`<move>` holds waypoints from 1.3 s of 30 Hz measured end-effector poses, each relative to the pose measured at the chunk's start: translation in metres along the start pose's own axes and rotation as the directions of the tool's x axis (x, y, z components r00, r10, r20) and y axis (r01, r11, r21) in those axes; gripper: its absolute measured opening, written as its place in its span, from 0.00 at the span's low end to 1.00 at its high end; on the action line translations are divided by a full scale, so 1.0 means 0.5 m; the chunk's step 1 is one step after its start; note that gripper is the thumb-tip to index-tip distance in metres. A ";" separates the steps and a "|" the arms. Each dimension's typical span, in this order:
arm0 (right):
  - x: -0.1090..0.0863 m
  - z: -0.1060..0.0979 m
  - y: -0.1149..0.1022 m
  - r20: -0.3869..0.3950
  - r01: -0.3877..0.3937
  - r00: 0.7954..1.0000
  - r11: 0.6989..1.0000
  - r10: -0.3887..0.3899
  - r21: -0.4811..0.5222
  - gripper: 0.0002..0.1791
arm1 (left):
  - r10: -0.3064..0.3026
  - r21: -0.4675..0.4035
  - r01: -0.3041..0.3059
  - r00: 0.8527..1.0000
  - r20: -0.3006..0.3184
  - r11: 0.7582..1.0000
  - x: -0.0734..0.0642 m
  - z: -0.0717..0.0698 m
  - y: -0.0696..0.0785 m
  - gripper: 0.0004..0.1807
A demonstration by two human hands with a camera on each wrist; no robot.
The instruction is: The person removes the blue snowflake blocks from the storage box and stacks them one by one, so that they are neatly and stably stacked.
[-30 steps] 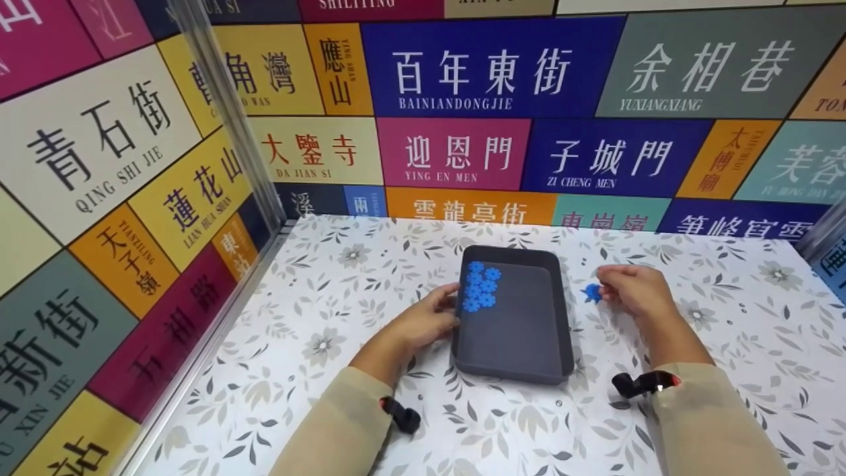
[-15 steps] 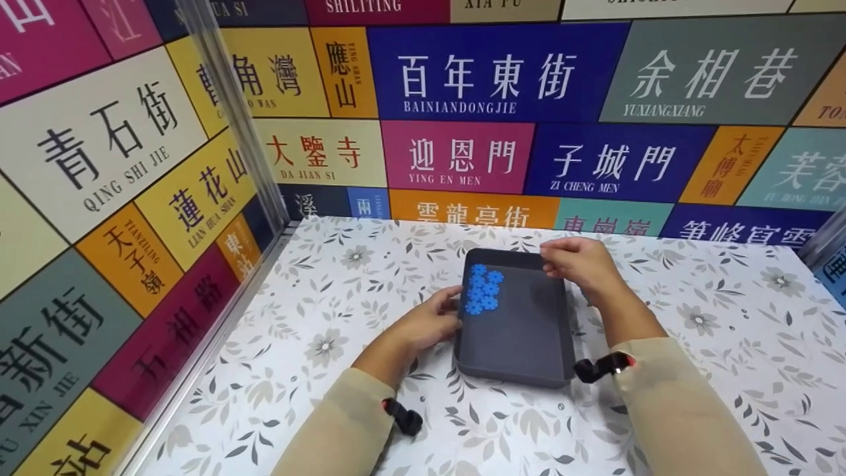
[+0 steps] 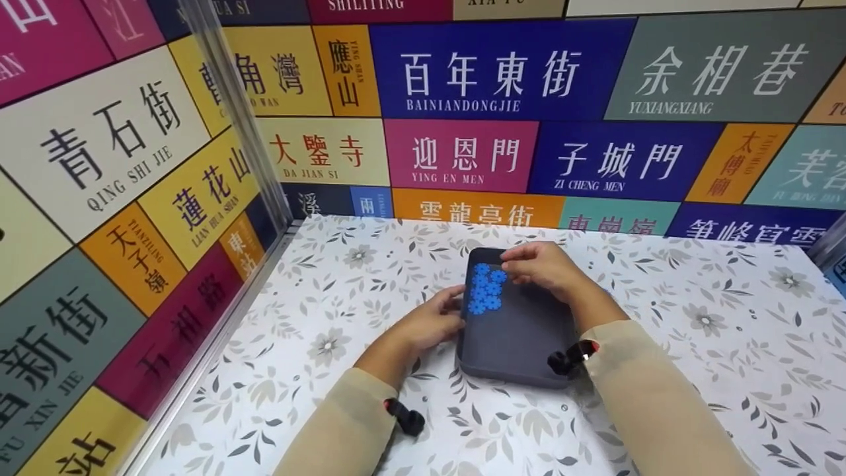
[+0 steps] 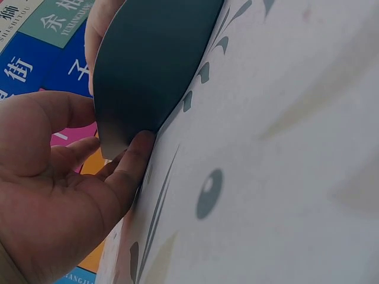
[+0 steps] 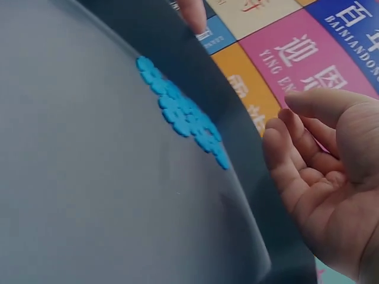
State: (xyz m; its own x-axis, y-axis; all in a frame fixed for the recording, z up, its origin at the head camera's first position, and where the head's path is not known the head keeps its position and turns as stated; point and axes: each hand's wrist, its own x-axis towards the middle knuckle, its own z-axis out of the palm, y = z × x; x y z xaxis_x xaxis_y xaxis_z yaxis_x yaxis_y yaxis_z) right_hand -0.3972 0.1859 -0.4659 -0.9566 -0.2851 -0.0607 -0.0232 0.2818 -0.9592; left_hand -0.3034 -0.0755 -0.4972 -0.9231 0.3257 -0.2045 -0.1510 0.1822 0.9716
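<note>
A dark grey tray point(image 3: 519, 344) lies on the table in the head view. Several flat blue flower-shaped discs point(image 3: 486, 291) sit clustered inside along its left wall, and the right wrist view shows the discs point(image 5: 180, 112) up close. My left hand point(image 3: 429, 324) rests against the outside of the left wall, its fingers point(image 4: 139, 148) spread along wall and base. Over the tray's far end is my right hand point(image 3: 548, 268), fingertips bent together beside the upper discs. From its wrist camera, nothing blue shows at the right hand's fingertips point(image 5: 275, 139); whether they hold anything I cannot tell.
A white table point(image 3: 277, 370) with a grey leaf pattern carries the tray. Walls of coloured street-name panels point(image 3: 462, 155) stand behind and to the left. Black wrist cameras point(image 3: 404, 418) are strapped over both beige sleeves point(image 3: 654, 396).
My right hand has moved left from beside the tray to over its far end. The blue piece seen by it one second ago no longer shows there. The left hand stays at the wall.
</note>
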 end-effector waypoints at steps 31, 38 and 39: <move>0.017 0.025 0.032 0.268 0.072 0.962 0.890 0.058 -0.449 0.20 | 0.011 -0.010 -0.011 1.000 0.016 1.000 -0.002 0.001 0.003 0.43; 0.019 0.025 0.028 0.271 0.106 0.962 0.857 0.040 -0.504 0.19 | 0.018 -0.028 -0.017 1.000 0.024 0.999 -0.004 0.002 0.005 0.43; 0.019 0.025 0.028 0.271 0.108 0.962 0.854 0.041 -0.510 0.19 | 0.018 -0.029 -0.017 1.000 0.024 0.999 -0.004 0.002 0.005 0.43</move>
State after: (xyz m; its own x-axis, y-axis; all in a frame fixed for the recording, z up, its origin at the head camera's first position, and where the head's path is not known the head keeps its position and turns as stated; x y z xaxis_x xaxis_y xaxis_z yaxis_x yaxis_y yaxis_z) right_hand -0.4029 0.1755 -0.4833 -0.8420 -0.5112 -0.1725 -0.2708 0.6769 -0.6844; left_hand -0.3017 -0.0747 -0.4947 -0.9167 0.3513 -0.1903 -0.1456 0.1498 0.9779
